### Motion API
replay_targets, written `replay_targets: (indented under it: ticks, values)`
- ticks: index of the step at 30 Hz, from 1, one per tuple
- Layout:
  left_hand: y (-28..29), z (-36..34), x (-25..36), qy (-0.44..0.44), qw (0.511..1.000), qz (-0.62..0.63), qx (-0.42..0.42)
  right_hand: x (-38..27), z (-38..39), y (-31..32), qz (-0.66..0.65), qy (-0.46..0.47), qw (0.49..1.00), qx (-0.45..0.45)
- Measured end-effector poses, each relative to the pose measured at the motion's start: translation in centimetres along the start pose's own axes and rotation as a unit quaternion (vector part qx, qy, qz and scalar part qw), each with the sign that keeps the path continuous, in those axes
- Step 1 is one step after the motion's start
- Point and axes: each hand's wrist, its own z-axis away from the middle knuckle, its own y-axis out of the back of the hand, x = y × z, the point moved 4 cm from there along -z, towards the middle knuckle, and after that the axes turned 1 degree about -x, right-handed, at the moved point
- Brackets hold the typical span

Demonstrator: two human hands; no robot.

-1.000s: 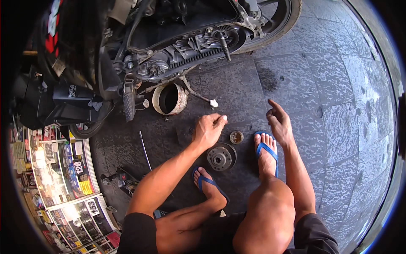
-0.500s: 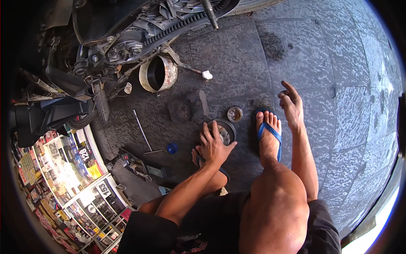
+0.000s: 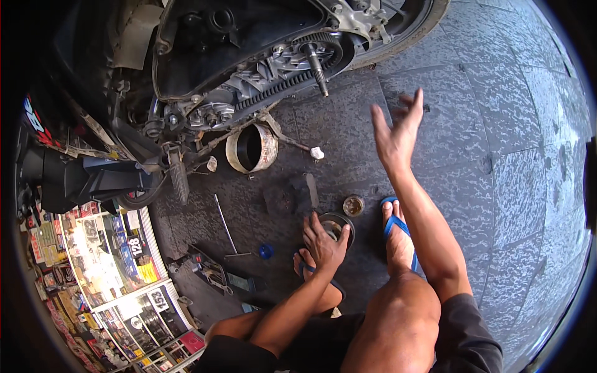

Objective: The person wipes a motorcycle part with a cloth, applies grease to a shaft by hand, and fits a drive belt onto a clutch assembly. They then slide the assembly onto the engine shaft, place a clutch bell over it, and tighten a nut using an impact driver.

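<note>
Clutch pulley (image 3: 339,225), a round metal part, lies on the dark paving before the squatting person's blue sandals; the left hand (image 3: 323,242) cups its rim, fingers curled around it. Right hand (image 3: 395,133) hovers raised, fingers spread, empty, near the scooter's exposed drive belt (image 3: 273,87).

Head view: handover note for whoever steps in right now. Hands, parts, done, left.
Left hand: down on the round metal clutch part lying on the paving by the left foot, fingers over its rim.
Right hand: raised, open, empty, above the floor.
Scooter transmission case is open: drive belt and bare rear shaft exposed.
Clutch bell lies on its side under the case; small round cap beside the clutch part; T-handle wrench to the left.
Done: cover and clutch off.
Left: nothing is refitted yet.
</note>
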Motion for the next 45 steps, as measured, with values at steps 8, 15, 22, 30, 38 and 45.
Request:
replay_targets:
  ticks: [8,15,22,30,38,45]
  values:
    - [1.7,-1.8,-0.9,-0.004,0.986,0.131,0.104,-5.4,-6.9,-7.6,0.023,-0.016,0.997,0.077]
    - [1.4,0.0,-0.4,0.077,0.996,0.049,0.016,-4.9,-6.1,-7.3,-0.006,0.067,0.992,0.111]
    - [-1.3,0.2,0.5,0.095,0.987,-0.097,-0.091,-5.1,-3.6,-5.2,-0.077,0.13,0.984,0.1]
    - [0.2,-0.7,-2.0,0.201,0.966,0.142,-0.074,-5.0,1.4,-2.6,-0.109,0.19,0.976,-0.014]
    - [7.6,-4.2,0.9,0.26,0.698,0.667,-0.006,-5.4,6.8,-0.5,-0.163,0.152,0.97,-0.096]
    - [12.4,-13.2,4.9,0.116,0.681,0.722,0.03,-5.2,7.7,0.2,-0.144,0.188,0.962,-0.139]
